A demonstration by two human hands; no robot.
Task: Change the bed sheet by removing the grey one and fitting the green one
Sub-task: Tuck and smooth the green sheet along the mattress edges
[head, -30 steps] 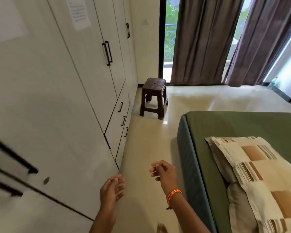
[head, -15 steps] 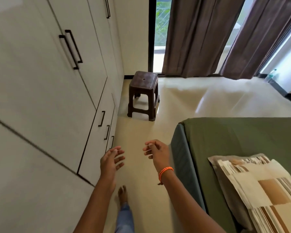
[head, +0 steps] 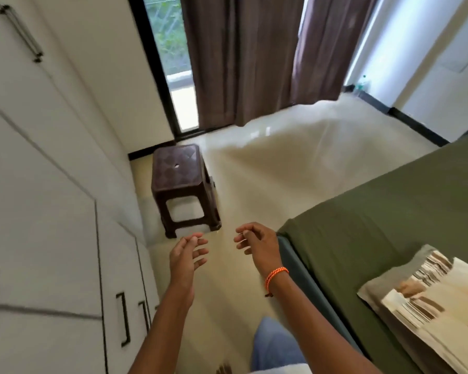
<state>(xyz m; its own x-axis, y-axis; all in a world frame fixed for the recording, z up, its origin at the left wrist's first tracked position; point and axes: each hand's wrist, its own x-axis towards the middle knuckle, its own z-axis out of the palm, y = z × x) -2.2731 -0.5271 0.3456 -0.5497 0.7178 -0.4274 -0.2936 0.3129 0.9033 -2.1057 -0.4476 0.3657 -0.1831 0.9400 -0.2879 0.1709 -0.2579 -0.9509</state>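
A: Where is the green sheet [head: 384, 211]?
B: On the bed, right of the stool [head: 183, 187].
A: And the hands?
B: Left hand [head: 185, 259] and right hand [head: 258, 245] hang near the stool, fingers loosely curled, holding nothing.

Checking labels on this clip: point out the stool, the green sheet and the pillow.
stool [head: 176, 166], head view, on its seat top.
green sheet [head: 389, 225], head view, on the flat top of the bed.
pillow [head: 443, 311], head view, on its patterned cover.

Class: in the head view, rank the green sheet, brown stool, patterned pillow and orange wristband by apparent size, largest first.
1. green sheet
2. patterned pillow and brown stool: similar, and the pillow is cut off and nearer, so unranked
3. orange wristband
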